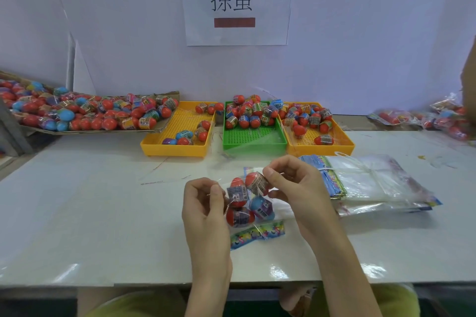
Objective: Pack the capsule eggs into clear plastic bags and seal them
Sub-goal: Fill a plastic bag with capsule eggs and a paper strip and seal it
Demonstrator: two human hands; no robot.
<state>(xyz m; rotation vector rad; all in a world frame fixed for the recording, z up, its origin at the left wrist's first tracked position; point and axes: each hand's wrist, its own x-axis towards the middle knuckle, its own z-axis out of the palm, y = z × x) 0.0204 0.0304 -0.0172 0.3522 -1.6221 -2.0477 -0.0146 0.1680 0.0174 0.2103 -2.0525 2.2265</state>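
A clear plastic bag [257,233] with a colourful printed header lies on the white table in front of me, holding several capsule eggs [240,202], red and blue. My left hand [206,211] pinches the bag's left edge near its opening. My right hand [296,188] pinches the bag's right edge beside a red egg. The bag's mouth points away from me, between both hands.
A stack of empty clear bags [373,183] lies to the right. Behind stand a yellow tray [177,147], a green tray [255,140] and a second yellow tray [334,147] with eggs. A cardboard flat [85,131] piled with eggs sits far left; packed bags [438,118] far right.
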